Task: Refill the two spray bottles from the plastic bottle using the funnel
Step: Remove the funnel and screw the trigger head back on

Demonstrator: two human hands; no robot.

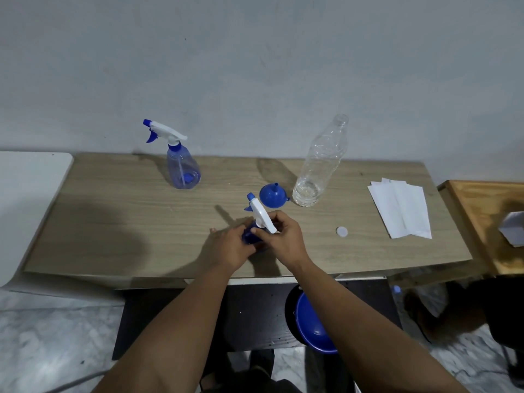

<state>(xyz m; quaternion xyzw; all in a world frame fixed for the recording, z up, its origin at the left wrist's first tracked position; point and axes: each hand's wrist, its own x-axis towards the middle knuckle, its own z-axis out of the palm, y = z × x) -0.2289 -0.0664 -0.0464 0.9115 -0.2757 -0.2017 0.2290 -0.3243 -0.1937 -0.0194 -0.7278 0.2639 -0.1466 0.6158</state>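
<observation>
Grey plaster wall behind, wood-grain table (113, 222) in front, and all the action sits near the front edge at centre. That's where the near spray bottle (251, 236) stands, with the left hand (232, 245) wrapped around its blue body and the right hand (286, 236) curled at its neck, fingers pinching just under the white trigger head (262, 215). I'd judge it a light, thin-walled plastic thing, springy if squeezed, so the body is the place to steady it and the collar the place to twist. Count with me: two spray bottles, the second one (183, 168) standing untouched at the far left with its head on. One plastic bottle (319, 165), clear, uncapped, far right of centre, with only a little liquid at the bottom, so probably light and easy to tip. One blue funnel (272, 195) lying mouth-down just left of it. One small white cap (341, 231) to the right, one stack of white paper (399, 208) further right, and one blue basin (312, 327) under the table.
</observation>
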